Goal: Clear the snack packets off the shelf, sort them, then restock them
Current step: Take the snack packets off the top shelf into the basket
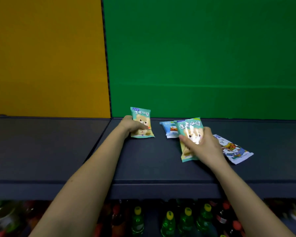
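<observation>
My left hand (132, 125) grips a teal snack packet with a bear picture (141, 117), standing upright near the back of the dark shelf (143, 165). My right hand (205, 144) holds a second teal bear packet (189, 129), tilted and lifted off the shelf. Behind that packet lies a light blue packet (168, 129), partly hidden. A white and blue packet with cartoon figures (236, 151) lies flat to the right of my right hand.
The shelf's back wall is a green panel (203, 57) on the right and a yellow panel (46, 57) on the left. Below the shelf's front edge stand several green and red bottles (186, 219).
</observation>
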Tool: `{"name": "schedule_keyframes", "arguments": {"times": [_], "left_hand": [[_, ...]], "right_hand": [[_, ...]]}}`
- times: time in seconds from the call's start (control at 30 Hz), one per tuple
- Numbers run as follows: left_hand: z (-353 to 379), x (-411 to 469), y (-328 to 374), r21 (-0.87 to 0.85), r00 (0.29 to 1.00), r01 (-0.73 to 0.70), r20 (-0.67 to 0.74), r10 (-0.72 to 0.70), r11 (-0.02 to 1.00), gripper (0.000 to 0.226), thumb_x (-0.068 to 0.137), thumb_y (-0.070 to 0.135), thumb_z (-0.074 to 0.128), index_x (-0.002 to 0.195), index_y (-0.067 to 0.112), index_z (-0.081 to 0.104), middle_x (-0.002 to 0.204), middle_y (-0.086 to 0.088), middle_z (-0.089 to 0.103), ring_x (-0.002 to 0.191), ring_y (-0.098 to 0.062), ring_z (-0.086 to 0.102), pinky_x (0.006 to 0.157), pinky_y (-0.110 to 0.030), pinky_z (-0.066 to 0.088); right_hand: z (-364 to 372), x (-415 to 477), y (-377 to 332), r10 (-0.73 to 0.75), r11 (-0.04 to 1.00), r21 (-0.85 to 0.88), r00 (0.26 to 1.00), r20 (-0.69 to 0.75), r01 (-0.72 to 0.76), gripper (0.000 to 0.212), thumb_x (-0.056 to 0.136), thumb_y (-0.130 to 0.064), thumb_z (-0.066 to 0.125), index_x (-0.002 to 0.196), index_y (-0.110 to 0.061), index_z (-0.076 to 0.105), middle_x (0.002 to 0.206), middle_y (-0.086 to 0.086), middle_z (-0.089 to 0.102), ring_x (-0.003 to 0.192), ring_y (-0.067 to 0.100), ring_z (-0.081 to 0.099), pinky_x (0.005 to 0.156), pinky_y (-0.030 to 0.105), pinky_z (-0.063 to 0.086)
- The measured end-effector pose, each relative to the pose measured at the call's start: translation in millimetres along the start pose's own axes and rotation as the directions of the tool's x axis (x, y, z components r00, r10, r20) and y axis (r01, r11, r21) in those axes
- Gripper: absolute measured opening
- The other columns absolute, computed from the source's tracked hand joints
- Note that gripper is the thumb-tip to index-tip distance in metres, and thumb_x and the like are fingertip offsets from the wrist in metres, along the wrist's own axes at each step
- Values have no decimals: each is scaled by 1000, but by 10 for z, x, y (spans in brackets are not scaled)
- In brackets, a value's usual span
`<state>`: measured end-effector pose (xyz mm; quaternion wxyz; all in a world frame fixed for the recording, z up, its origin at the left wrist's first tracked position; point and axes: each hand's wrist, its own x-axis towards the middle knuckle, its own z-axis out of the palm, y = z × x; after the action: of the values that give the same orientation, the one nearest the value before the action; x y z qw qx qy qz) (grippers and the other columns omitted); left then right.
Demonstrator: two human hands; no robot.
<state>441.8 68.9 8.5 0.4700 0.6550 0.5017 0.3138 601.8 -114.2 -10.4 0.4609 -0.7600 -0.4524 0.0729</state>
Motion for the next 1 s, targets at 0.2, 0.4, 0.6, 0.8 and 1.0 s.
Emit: {"name": "schedule_keyframes", "arguments": {"times": [0.2, 0.4, 0.6, 0.8, 1.0], "left_hand": [[-955, -924, -217, -161, 977, -159, -171, 131, 974, 14, 83, 5, 65, 95, 11, 60, 111, -17, 68, 74, -17, 64, 77, -33, 52], [-2174, -2346, -825, -196, 848, -232, -520, 100, 953, 23, 81, 11, 69, 101, 14, 60, 80, 4, 73, 63, -6, 69, 57, -18, 54], [-2995, -3817, -1911, -276, 621, -171, -776, -114, 946, 14, 82, 2, 65, 86, 15, 61, 66, 7, 73, 58, -4, 68, 57, -18, 57], [-3630, -5165, -3103, -433, 368, -111, -854, -368, 895, 15, 79, 0, 66, 89, 10, 63, 68, 5, 74, 58, -8, 69, 60, -22, 58], [-4254, -6226, -4187, -582, 234, -57, -798, -556, 812, 15, 84, -4, 57, 96, 5, 59, 76, -6, 71, 52, -8, 67, 50, -19, 55]], "right_hand": [[386, -288, -474, -99, 988, 133, 982, 160, 78, 62, 68, -55, 71, 104, -9, 51, 106, 8, 61, 100, 26, 57, 75, 32, 42], [1190, -888, -1460, -336, 912, 359, 863, 378, 197, 54, 67, -51, 74, 101, -15, 51, 101, 1, 64, 92, 21, 63, 80, 39, 52], [2158, -2045, -2382, -516, 818, 549, 639, 570, 171, 58, 63, -48, 78, 103, -18, 49, 101, -3, 64, 88, 15, 64, 75, 37, 54], [3281, -3554, -2856, -534, 835, 538, 398, 746, 113, 60, 61, -47, 80, 102, -15, 50, 102, 4, 65, 94, 23, 64, 86, 46, 52], [4358, -5035, -3193, -424, 902, 432, 191, 885, -1, 59, 67, -42, 79, 109, -17, 45, 104, 2, 63, 94, 21, 65, 84, 46, 54]]}}
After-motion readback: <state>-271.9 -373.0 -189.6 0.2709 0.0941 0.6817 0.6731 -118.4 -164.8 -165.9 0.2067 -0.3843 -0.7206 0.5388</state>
